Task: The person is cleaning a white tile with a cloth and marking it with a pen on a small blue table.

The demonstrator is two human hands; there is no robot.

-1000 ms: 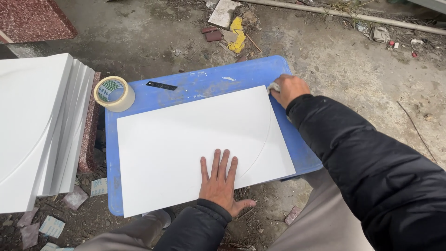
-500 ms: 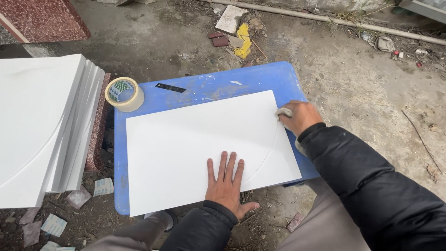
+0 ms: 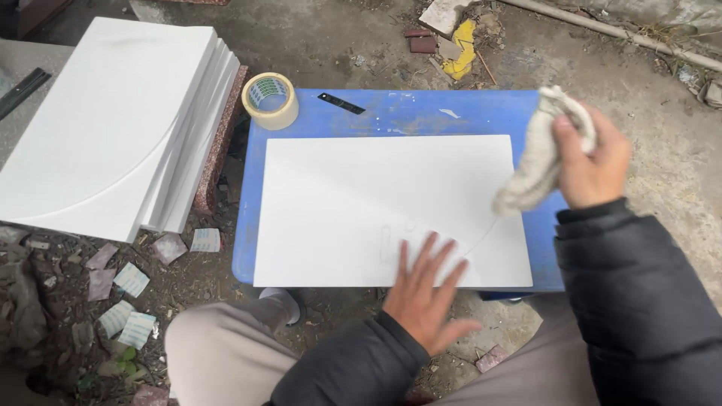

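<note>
Blue surface (image 3: 391, 113) on rough, littered ground (image 3: 662, 135)

A white rectangular panel (image 3: 376, 203) lies flat on the blue surface, covering most of it; a roll of tape (image 3: 271, 100) sits at the far left corner, with a small black strip (image 3: 341, 103) just beside it. On the ground to the left, a stack of white panels (image 3: 113, 128) rests on a reddish stone slab (image 3: 219, 143), with tile scraps (image 3: 128, 282) scattered near.

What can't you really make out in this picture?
- Print inside the tape roll: too small, head view.
- Stool top under the white panel: covered by it.
- Lower slabs of the stack: hidden by the top one.
- Panel's near edge: partly under the left hand.
- Right hand palm: hidden by the cloth.
</note>
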